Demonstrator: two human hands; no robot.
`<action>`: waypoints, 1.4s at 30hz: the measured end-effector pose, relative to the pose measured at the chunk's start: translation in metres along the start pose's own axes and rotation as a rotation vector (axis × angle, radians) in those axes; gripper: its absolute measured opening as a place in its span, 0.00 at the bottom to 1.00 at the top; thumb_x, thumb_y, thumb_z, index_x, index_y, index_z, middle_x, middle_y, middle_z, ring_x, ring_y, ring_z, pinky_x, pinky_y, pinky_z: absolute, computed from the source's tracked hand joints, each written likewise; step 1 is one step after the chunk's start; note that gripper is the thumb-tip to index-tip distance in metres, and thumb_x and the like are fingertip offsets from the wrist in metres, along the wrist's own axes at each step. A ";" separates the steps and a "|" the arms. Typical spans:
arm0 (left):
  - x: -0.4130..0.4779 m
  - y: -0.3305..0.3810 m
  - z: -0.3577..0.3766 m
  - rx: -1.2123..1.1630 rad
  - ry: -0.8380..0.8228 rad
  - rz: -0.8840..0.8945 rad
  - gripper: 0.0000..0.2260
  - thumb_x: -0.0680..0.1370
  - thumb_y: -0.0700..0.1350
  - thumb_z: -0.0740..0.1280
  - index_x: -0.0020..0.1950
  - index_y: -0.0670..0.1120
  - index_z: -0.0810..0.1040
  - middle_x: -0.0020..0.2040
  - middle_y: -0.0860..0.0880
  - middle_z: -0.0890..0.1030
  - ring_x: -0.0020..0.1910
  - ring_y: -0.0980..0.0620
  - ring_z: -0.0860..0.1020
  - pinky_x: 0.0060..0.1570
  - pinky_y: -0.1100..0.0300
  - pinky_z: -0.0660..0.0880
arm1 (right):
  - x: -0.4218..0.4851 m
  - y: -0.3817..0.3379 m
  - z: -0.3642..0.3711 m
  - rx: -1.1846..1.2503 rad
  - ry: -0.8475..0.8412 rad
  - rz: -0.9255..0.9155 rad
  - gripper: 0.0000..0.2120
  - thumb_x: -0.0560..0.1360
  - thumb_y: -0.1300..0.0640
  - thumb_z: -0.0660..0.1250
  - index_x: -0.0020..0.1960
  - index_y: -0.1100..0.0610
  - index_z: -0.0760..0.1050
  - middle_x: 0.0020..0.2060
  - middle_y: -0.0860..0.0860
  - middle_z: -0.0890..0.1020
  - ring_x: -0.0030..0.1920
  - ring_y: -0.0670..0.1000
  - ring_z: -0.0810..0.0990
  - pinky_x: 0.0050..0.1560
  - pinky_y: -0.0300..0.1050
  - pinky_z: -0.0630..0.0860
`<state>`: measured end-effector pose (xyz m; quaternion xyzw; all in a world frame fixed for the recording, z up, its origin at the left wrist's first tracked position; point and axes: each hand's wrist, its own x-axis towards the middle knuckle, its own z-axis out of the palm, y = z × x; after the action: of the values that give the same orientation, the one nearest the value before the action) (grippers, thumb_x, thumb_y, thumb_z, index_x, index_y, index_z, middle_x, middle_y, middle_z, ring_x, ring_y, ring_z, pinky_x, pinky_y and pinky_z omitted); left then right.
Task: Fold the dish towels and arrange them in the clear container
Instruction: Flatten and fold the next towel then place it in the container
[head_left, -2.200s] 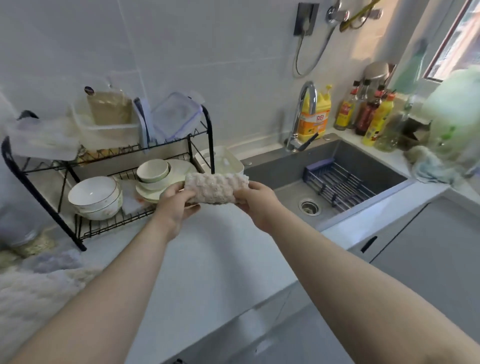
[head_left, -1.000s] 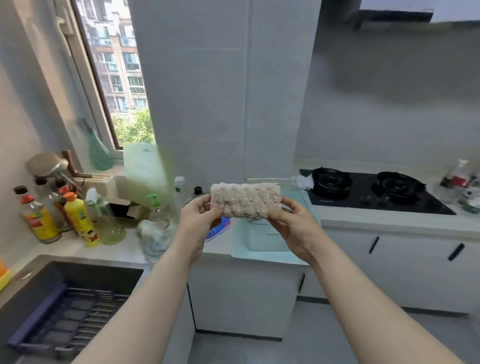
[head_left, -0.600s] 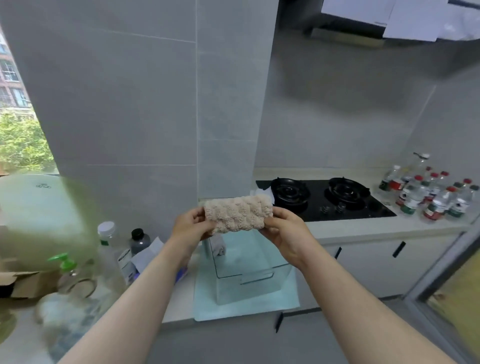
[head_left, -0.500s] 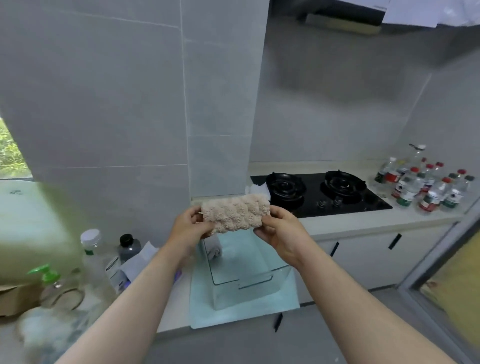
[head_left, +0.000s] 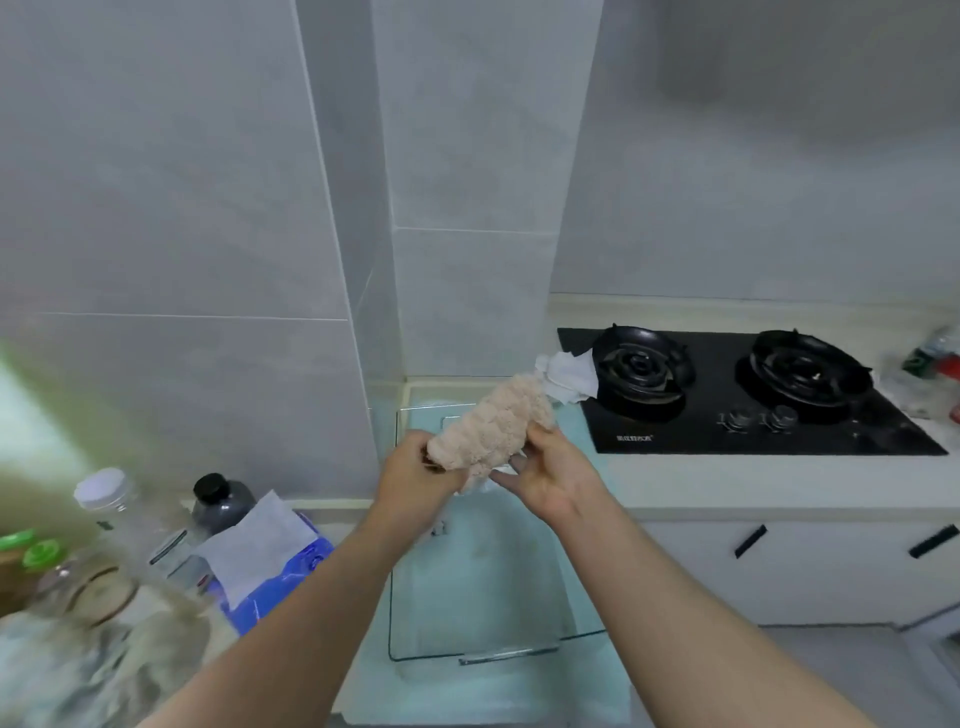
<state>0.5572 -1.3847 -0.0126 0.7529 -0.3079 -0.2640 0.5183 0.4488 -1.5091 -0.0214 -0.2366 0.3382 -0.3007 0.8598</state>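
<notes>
The folded dish towel, tilted with its high end toward 1 o'clock, hangs over the 12 o'clock end of the clear container on the worktop. The left hand grips its 7 o'clock end and the right hand pinches its 4 o'clock edge. It looks light, plush and floppy, so pinching through all layers at both ends should keep the fold.

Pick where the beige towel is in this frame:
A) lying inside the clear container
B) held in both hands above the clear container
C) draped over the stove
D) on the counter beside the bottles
B: the left hand and right hand hold the towel tilted in the air over the clear container.
</notes>
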 end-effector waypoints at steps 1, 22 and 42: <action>0.002 -0.001 0.007 0.048 -0.005 0.011 0.11 0.69 0.41 0.74 0.45 0.42 0.74 0.39 0.47 0.78 0.35 0.52 0.75 0.32 0.62 0.72 | 0.012 0.000 0.000 0.024 0.009 0.023 0.08 0.82 0.61 0.58 0.57 0.56 0.75 0.53 0.57 0.82 0.52 0.57 0.81 0.59 0.64 0.74; 0.048 -0.097 -0.009 -0.060 0.218 -0.186 0.11 0.83 0.44 0.55 0.44 0.50 0.74 0.42 0.51 0.75 0.45 0.50 0.73 0.52 0.52 0.72 | 0.155 0.097 -0.036 -1.102 0.436 -0.035 0.09 0.75 0.68 0.58 0.41 0.57 0.73 0.41 0.53 0.78 0.45 0.54 0.76 0.43 0.38 0.67; 0.051 -0.081 -0.006 -0.195 0.176 -0.310 0.13 0.83 0.46 0.53 0.45 0.46 0.74 0.47 0.44 0.77 0.46 0.47 0.74 0.57 0.43 0.73 | 0.134 0.074 0.003 -0.657 0.192 0.433 0.26 0.81 0.40 0.51 0.48 0.59 0.79 0.43 0.57 0.83 0.41 0.54 0.80 0.46 0.45 0.77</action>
<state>0.6111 -1.3960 -0.0913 0.7576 -0.1147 -0.3026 0.5668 0.5565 -1.5465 -0.1231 -0.3929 0.5371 -0.0095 0.7464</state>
